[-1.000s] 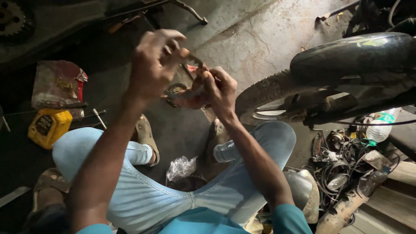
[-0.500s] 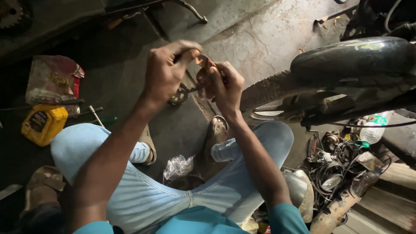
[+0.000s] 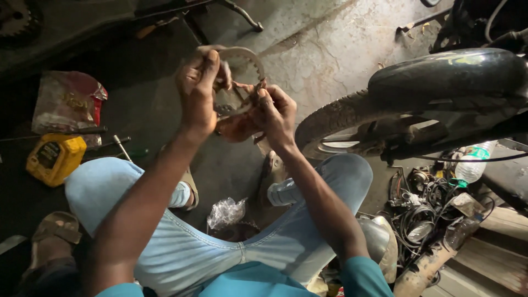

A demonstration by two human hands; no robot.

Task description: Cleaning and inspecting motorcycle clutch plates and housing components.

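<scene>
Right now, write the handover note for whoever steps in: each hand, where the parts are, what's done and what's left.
Left hand: raised, fingers gripping the rim of the toothed sprocket ring.
Right hand: holding the same ring from the other side, thumb pressed near its teeth.
Ring is held in the air above the floor, off the wheel at the right.
Yellow can and plastic packet lie at the left.
Done: ring in hand.
Left: not fitted anywhere yet.
</scene>
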